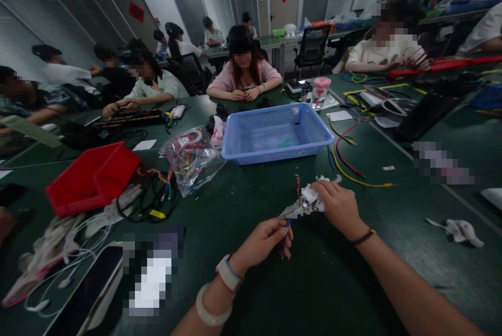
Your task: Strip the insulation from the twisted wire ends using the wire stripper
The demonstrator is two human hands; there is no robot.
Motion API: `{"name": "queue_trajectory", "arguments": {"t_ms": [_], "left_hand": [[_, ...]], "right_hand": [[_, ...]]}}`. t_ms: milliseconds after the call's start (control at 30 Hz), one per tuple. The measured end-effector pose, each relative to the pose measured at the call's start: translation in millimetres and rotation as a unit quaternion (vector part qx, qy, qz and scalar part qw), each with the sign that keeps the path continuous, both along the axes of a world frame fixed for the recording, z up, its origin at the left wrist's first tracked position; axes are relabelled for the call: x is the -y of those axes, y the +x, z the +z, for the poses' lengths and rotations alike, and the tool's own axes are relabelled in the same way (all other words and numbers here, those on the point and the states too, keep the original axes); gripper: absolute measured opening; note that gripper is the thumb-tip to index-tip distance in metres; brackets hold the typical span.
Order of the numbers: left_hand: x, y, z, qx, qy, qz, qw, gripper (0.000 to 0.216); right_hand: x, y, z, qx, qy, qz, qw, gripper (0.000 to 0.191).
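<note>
In the middle of the view my right hand [338, 204] is closed round the handles of a metal wire stripper [296, 210], with white tissue or wrapping bunched at its grips. The tool's jaws point left toward my left hand [264, 242]. My left fingers pinch a blue wire [288, 223] right at the jaw tips; whether the jaws bite it cannot be made out. A reddish-brown bundle, perhaps bare copper strands [297, 184], sticks up behind the tool. The wire's lower end is hidden by my left hand.
A blue plastic basket [274, 157] holding small green scraps stands just beyond my hands. Left lie a red bin [90, 179], a bag of wires [192, 155], white earphones and a phone [88, 289]. Yellow and red wires [353, 182] lie right. People sit around the table.
</note>
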State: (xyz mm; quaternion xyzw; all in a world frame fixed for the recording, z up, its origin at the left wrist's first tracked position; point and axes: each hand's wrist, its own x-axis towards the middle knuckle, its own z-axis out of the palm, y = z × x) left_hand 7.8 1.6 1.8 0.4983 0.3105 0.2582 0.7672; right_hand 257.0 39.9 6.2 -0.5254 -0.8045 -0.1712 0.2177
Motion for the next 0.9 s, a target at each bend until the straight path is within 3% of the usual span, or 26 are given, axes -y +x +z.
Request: {"name": "queue_trajectory", "arguments": {"t_ms": [100, 300, 433, 500, 567, 600, 733, 800, 900], "left_hand": [[-1.2, -4.3, 1.7, 0.003, -0.011, 0.009, 1.0, 0.028], [-5.8, -7.5, 5.8, 0.0, -0.004, 0.097, 0.995, 0.031], [-5.3, -6.5, 4.4, -0.001, -0.019, 0.083, 0.996, 0.031], [-4.1, -5.9, 4.2, -0.005, -0.024, 0.065, 0.998, 0.032], [-2.7, -5.1, 4.8, -0.009, -0.029, 0.042, 0.999, 0.032], [-2.1, -4.8, 5.3, -0.01, -0.031, 0.032, 0.999, 0.032], [-1.0, -5.4, 6.0, 0.012, -0.043, 0.02, 0.999, 0.032], [-1.6, -7.8, 5.0, 0.038, -0.053, 0.021, 0.998, 0.032], [-3.2, -12.9, 1.5, 0.086, -0.059, 0.023, 0.994, 0.031]], "right_hand": [[-4.4, 14.6, 1.5, -0.034, 0.005, -0.049, 0.998, 0.022], [-6.2, 22.6, 7.7, -0.082, -0.017, -0.108, 0.991, 0.024], [-16.6, 11.0, 22.0, -0.178, -0.104, -0.074, 0.976, 0.023], [-29.6, 6.1, 34.7, -0.287, -0.176, -0.019, 0.941, 0.019], [-47.2, 2.4, 49.6, -0.413, -0.278, 0.022, 0.867, 0.02], [-57.0, 0.9, 56.7, -0.481, -0.341, 0.026, 0.807, 0.021], [-92.1, -4.6, 74.2, -0.673, -0.56, 0.04, 0.482, 0.022], [-101.4, -7.3, 74.4, -0.676, -0.598, 0.031, 0.43, 0.02], [-103.3, -10.3, 68.2, -0.677, -0.617, 0.03, 0.401, 0.024]]}}
